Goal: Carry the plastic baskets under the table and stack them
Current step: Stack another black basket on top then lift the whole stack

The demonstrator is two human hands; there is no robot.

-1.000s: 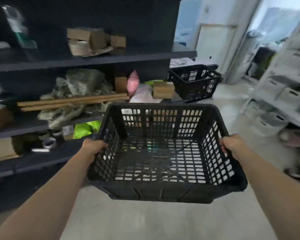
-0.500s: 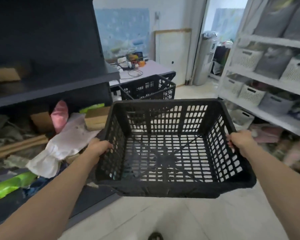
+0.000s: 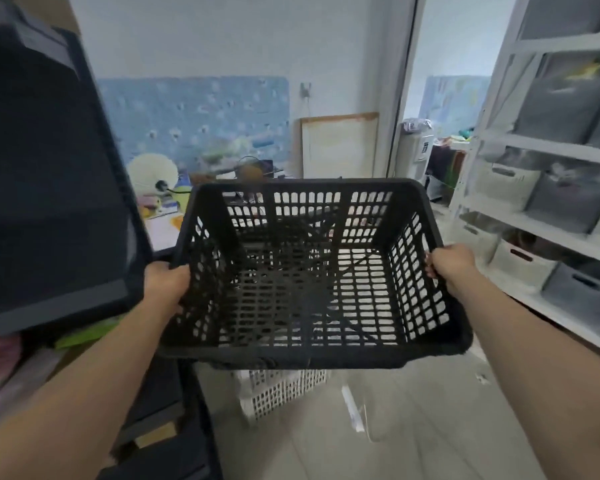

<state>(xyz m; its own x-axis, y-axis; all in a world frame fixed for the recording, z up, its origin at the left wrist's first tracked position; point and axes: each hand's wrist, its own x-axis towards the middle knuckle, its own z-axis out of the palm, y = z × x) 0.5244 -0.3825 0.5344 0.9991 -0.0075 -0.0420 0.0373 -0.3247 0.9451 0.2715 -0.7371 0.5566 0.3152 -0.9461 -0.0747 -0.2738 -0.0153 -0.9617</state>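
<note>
I hold an empty black plastic basket (image 3: 312, 355) level at chest height in front of me. My left hand (image 3: 165, 282) grips its left rim and my right hand (image 3: 451, 263) grips its right rim. Below the black basket, a white plastic basket (image 3: 281, 389) stands on the floor, mostly hidden by the one I carry. A cluttered table (image 3: 163, 230) lies ahead beyond the basket, its underside hidden.
A dark shelf unit (image 3: 49, 188) stands close on my left. White shelves with grey and white bins (image 3: 548, 209) line the right side. A framed board (image 3: 336, 147) leans on the far wall beside a doorway (image 3: 440, 126). Pale floor tiles (image 3: 413, 427) stretch ahead.
The view has swung right, away from the dark shelf, and moved forward toward the table. The second black basket on the table is now hidden; a white basket has appeared below. Both hands keep their grip.
</note>
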